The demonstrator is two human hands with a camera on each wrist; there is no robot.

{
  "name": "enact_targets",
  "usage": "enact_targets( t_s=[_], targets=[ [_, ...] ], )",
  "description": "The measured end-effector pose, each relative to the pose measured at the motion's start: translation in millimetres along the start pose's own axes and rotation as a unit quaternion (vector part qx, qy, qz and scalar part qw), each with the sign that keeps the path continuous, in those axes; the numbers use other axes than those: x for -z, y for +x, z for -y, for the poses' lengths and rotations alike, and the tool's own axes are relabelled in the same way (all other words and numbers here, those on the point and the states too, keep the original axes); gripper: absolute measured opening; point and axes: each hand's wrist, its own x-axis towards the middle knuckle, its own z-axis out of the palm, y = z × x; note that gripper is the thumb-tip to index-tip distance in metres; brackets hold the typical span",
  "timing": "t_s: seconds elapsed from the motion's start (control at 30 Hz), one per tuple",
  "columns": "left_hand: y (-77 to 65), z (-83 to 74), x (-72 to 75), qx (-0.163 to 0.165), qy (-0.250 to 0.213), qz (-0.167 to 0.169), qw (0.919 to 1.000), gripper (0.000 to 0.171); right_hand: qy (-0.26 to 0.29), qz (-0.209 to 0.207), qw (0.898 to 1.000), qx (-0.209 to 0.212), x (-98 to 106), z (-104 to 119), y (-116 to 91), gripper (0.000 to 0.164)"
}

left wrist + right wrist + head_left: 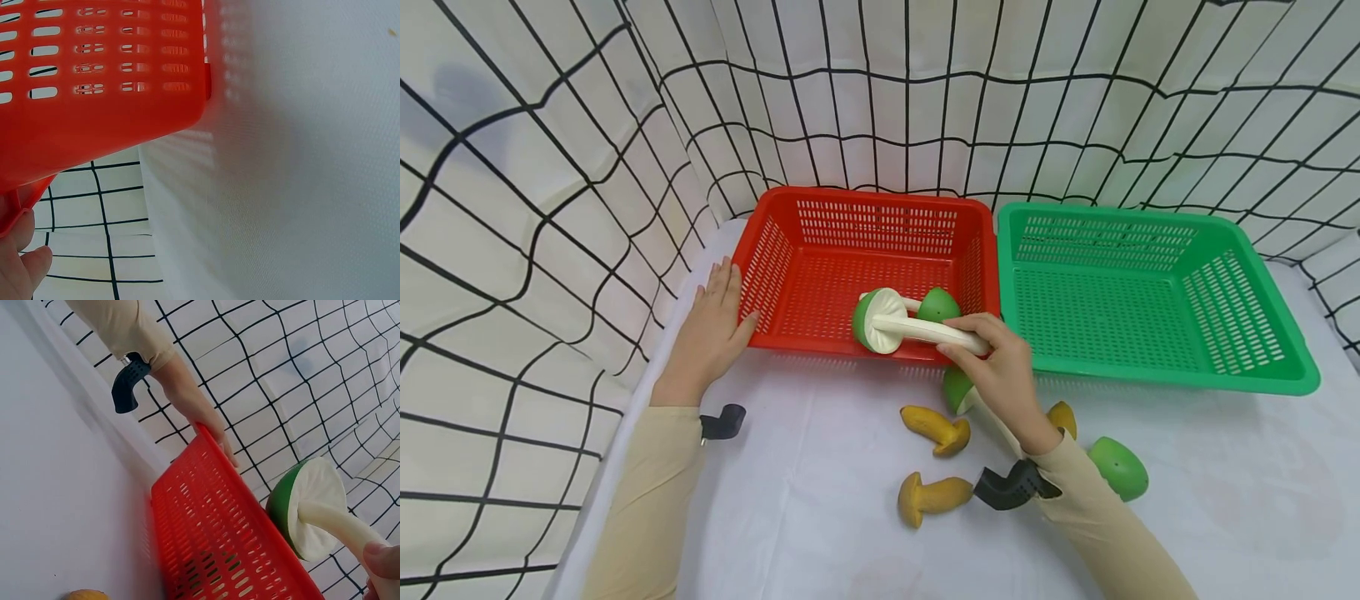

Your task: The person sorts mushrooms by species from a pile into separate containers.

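A toy mushroom with a green cap and long white stem is held by my right hand over the front side of the red basket. Thumb and fingers pinch the stem's end; the cap points left. Beneath it, inside the basket, lies another green-capped mushroom, partly covered. My left hand rests on the basket's left rim, its fingers straight. The left wrist view catches fingertips beside the red rim. Under my right forearm a green-capped mushroom lies on the table, partly hidden.
To the right of the red basket stands a green basket. Yellow-brown toy mushrooms lie on the white table in front, one partly behind my right wrist. A green cap shows beside my right sleeve. Black wire grid encloses the back and left.
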Motion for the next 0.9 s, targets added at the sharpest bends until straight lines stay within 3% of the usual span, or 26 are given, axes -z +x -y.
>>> enact_targets(
  t_s=[0.63, 0.9],
  targets=[
    [0.9, -1.4, 0.2, 0.004, -0.002, 0.004, 1.0000, 0.067, -0.050, -0.004, 0.999, -0.007, -12, -1, 21, 0.025],
    [-0.2, -1.0, 1.0, 0.005, -0.002, 0.004, 1.0000, 0.066, -0.042, -0.021, 0.999, 0.003, -18, -5, 34, 0.025]
  ],
)
